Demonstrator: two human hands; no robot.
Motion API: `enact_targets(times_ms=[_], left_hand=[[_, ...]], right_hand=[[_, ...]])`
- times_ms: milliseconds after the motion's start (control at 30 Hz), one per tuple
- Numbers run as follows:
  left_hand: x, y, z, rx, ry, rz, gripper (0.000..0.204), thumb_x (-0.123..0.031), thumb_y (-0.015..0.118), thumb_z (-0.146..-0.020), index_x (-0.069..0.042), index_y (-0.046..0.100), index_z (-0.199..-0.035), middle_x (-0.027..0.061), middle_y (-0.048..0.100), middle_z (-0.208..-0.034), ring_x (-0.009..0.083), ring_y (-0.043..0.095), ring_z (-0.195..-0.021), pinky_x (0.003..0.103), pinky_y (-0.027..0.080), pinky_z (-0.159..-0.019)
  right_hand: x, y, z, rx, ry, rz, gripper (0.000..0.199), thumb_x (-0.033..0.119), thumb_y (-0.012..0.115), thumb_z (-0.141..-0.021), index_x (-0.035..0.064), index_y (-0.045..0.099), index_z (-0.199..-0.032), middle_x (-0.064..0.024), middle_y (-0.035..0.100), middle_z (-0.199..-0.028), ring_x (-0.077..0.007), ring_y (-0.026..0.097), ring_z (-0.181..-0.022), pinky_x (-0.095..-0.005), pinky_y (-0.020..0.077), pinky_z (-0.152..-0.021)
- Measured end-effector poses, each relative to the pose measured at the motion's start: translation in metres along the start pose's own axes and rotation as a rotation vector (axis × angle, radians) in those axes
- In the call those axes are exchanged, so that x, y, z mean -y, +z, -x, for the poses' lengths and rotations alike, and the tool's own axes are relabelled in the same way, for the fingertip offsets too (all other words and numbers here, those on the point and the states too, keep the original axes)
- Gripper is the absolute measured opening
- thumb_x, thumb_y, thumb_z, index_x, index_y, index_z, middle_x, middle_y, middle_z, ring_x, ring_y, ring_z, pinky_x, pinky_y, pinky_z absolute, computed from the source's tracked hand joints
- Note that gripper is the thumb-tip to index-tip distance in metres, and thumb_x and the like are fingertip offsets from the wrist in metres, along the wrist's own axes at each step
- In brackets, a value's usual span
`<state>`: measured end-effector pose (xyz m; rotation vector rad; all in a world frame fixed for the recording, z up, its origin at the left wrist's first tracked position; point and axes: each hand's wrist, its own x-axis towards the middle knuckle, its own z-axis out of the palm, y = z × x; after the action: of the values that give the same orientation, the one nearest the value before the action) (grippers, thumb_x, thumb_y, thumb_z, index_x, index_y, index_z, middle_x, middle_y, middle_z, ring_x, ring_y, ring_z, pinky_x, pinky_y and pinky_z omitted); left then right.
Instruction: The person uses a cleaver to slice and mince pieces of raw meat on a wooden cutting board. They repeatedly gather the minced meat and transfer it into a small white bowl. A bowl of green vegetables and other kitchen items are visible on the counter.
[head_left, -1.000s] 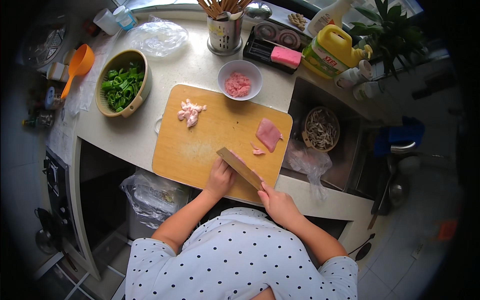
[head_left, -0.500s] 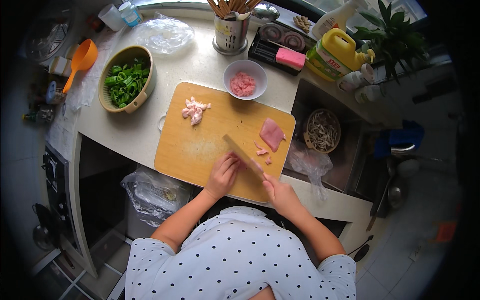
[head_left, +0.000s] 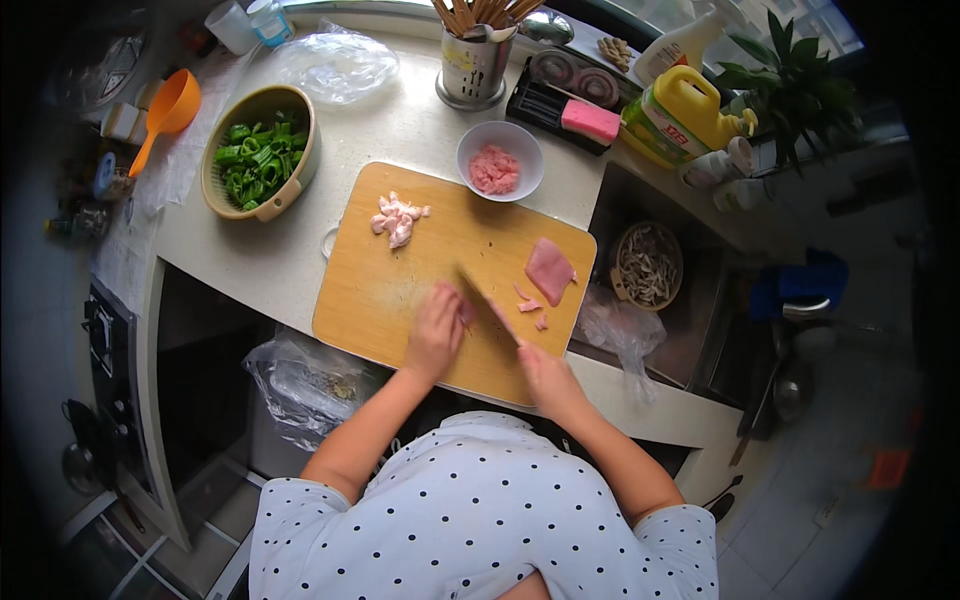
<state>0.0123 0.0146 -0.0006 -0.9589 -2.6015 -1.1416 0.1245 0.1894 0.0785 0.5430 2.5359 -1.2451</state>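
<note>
My right hand (head_left: pixel 553 383) is wrapped round the handle of a kitchen knife (head_left: pixel 490 307). Its blade slants up and left over a wooden cutting board (head_left: pixel 395 280). Just left of the blade, my left hand (head_left: pixel 437 330) has its fingers curled over a small piece of pink meat (head_left: pixel 466 312), blurred and partly hidden by them. On the board's right side lie a larger slab of raw meat (head_left: pixel 550 271) and a few thin strips (head_left: pixel 528 303). Pale fatty trimmings (head_left: pixel 398 220) form a small heap at the upper left of the board.
Behind the board stands a white bowl (head_left: pixel 528 148) of chopped meat. A colander (head_left: pixel 263 208) of cut green peppers sits at the left. To the right, a sink (head_left: pixel 700 290) contains a basket (head_left: pixel 678 262) of sliced mushrooms. A utensil holder (head_left: pixel 470 75) and yellow bottle (head_left: pixel 655 125) stand farther back.
My left hand has shifted slightly left and up, away from the blade, with the meat piece by its fingers. The knife has turned a little steeper. The whole view has shifted slightly.
</note>
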Motion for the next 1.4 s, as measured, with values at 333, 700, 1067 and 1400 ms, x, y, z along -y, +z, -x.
enact_targets(times_ms=[333, 700, 1067, 1400], left_hand=[[0.017, -0.007, -0.004, 0.032, 0.114, 0.030, 0.031, 0.001, 0.066, -0.075, 0.002, 0.064, -0.106, 0.0181, 0.057, -0.117, 0.0379, 0.053, -0.114, 0.045, 0.045, -0.096], [0.015, -0.007, -0.004, 0.060, 0.120, 0.096, 0.033, -0.002, 0.067, -0.075, 0.003, 0.063, -0.107, 0.0186, 0.058, -0.114, 0.0397, 0.054, -0.112, 0.046, 0.045, -0.097], [0.017, -0.012, 0.002, 0.013, 0.079, 0.126, 0.024, 0.003, 0.064, -0.075, 0.004, 0.065, -0.099, 0.0174, 0.061, -0.107, 0.0378, 0.056, -0.108, 0.045, 0.048, -0.092], [0.008, -0.008, 0.008, 0.038, 0.064, 0.121, 0.033, 0.002, 0.066, -0.076, 0.002, 0.064, -0.110, 0.0182, 0.062, -0.111, 0.0389, 0.057, -0.109, 0.046, 0.047, -0.094]], right_hand=[[0.027, -0.006, 0.008, -0.003, -0.135, 0.126, 0.036, 0.031, 0.052, -0.096, -0.0003, 0.060, -0.111, -0.0230, 0.064, -0.073, -0.0421, 0.064, -0.066, -0.0484, 0.0518, -0.060], [0.055, 0.030, -0.045, 0.057, -0.095, 0.208, 0.040, 0.035, 0.050, -0.097, 0.0024, 0.059, -0.118, -0.0256, 0.065, -0.080, -0.0443, 0.063, -0.074, -0.0495, 0.0509, -0.065], [0.040, -0.018, 0.011, 0.117, -0.087, 0.111, 0.033, 0.031, 0.050, -0.097, 0.0026, 0.055, -0.113, -0.0242, 0.064, -0.077, -0.0440, 0.063, -0.068, -0.0516, 0.0505, -0.062], [0.042, 0.045, -0.044, -0.066, -0.249, 0.116, 0.036, 0.033, 0.050, -0.097, 0.0032, 0.055, -0.117, -0.0262, 0.064, -0.075, -0.0447, 0.063, -0.071, -0.0526, 0.0507, -0.065]])
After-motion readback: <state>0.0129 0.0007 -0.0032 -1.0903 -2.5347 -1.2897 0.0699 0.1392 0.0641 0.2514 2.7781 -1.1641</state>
